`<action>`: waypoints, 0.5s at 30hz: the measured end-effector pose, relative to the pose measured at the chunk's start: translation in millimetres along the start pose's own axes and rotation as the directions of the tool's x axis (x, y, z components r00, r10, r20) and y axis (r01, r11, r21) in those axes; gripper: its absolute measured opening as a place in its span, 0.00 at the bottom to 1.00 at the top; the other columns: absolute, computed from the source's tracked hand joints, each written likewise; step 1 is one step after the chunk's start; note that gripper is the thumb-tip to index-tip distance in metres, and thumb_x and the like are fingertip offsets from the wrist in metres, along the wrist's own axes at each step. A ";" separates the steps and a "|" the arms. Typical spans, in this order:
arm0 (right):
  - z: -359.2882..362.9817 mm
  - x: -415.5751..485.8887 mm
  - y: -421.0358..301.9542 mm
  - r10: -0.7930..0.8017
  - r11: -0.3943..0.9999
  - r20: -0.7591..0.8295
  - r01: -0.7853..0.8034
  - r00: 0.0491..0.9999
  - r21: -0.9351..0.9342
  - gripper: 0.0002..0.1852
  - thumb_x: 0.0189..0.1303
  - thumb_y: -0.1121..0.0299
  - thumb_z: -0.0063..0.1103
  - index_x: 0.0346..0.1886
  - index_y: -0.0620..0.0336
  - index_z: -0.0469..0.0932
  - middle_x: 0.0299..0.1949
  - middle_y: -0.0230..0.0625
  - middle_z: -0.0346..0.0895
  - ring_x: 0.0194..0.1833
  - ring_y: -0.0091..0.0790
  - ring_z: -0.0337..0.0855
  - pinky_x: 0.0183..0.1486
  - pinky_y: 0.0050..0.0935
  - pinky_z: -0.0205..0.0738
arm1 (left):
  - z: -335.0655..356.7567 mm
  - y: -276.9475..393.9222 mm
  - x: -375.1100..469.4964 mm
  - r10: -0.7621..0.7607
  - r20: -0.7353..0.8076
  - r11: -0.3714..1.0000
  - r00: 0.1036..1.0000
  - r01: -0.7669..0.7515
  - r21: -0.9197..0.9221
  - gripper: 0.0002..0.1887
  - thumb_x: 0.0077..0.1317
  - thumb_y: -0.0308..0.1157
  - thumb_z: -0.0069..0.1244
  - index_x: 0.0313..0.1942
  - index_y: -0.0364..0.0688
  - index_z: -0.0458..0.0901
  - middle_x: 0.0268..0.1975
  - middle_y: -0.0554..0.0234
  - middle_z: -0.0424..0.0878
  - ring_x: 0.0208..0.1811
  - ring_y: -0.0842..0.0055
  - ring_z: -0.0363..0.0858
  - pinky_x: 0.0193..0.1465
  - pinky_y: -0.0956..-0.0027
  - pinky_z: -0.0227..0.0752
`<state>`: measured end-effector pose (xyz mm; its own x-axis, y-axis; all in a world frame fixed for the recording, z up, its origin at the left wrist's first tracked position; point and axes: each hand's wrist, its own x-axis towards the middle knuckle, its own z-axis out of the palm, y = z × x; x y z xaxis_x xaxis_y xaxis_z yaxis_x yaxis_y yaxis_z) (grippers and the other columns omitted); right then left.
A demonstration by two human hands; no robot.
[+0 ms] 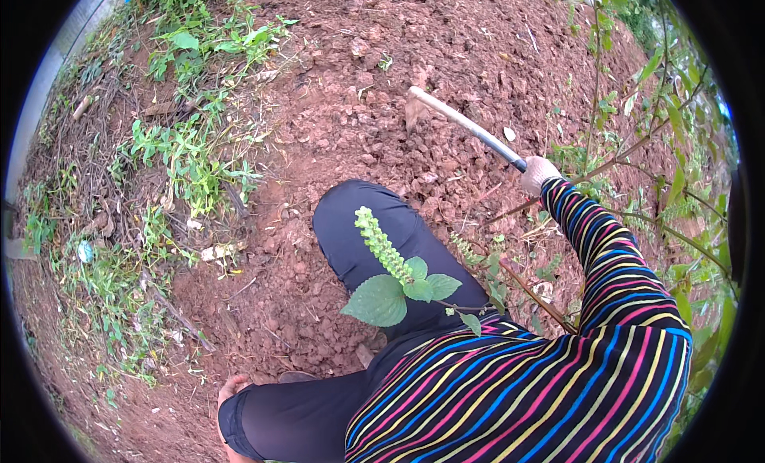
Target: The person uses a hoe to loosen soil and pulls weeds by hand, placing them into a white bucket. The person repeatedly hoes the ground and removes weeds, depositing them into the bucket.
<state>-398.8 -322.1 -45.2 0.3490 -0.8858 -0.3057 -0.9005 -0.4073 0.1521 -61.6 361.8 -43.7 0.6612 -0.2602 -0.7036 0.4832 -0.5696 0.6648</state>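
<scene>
My right hand (539, 175) grips the dark-wrapped end of a hoe's pale wooden handle (463, 120). The hoe's soil-covered blade (413, 113) is down in the loose reddish soil (358, 146) ahead of me. Bare skin (232, 388) shows beyond the dark trouser hem at the lower left; whether it is my left hand or part of my leg is unclear. My dark-clad knee (358, 218) is bent between me and the dug soil.
A green flower spike (385, 248) with broad leaves (376, 301) rises over my lap. Leafy branches (645, 140) crowd the right side. Weeds (185, 158) and dry litter lie left, with a pale blue round object (85, 251) and a grey edge (45, 98) beyond.
</scene>
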 end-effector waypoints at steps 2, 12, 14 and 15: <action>2.3 7.7 6.2 0.022 0.991 -0.027 -0.018 0.999 0.131 0.13 0.54 0.68 0.53 0.43 0.57 0.79 0.35 0.51 0.82 0.40 0.50 0.83 0.43 0.41 0.77 | 12.5 -5.8 0.0 -0.003 -0.023 0.992 1.000 0.000 -0.127 0.16 0.66 0.29 0.52 0.53 0.35 0.71 0.40 0.56 0.82 0.39 0.72 0.83 0.42 0.70 0.77; -23.0 -16.1 -19.4 -0.016 0.239 0.168 -0.159 0.986 0.958 0.11 0.51 0.75 0.61 0.33 0.55 0.67 0.14 0.27 0.62 0.11 0.25 0.61 0.12 0.27 0.56 | 15.5 24.0 -27.6 0.212 0.284 0.953 0.935 -0.132 -0.274 0.23 0.63 0.27 0.55 0.57 0.33 0.69 0.56 0.48 0.76 0.59 0.63 0.75 0.65 0.60 0.67; -44.1 -26.2 -48.7 -0.068 0.133 0.147 -0.137 0.987 0.982 0.11 0.54 0.75 0.61 0.32 0.54 0.66 0.15 0.26 0.61 0.11 0.23 0.59 0.11 0.27 0.55 | 37.5 55.4 -54.5 0.248 0.264 0.955 0.932 -0.190 -0.227 0.22 0.63 0.26 0.55 0.56 0.33 0.70 0.57 0.50 0.75 0.61 0.64 0.73 0.67 0.60 0.63; -46.3 -18.5 -57.1 -0.094 0.062 0.116 -0.110 0.989 0.992 0.11 0.54 0.75 0.62 0.32 0.54 0.66 0.15 0.26 0.62 0.11 0.22 0.60 0.12 0.26 0.55 | 47.5 71.7 -64.8 0.269 0.256 0.954 0.929 -0.221 -0.203 0.22 0.62 0.26 0.56 0.56 0.33 0.71 0.57 0.51 0.75 0.62 0.65 0.73 0.69 0.61 0.62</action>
<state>-341.7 -292.8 -4.7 0.3998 -0.8118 -0.4255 -0.3516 0.2929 -0.8892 -97.0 300.8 37.6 0.5974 -0.5943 -0.5384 0.4319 -0.3273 0.8405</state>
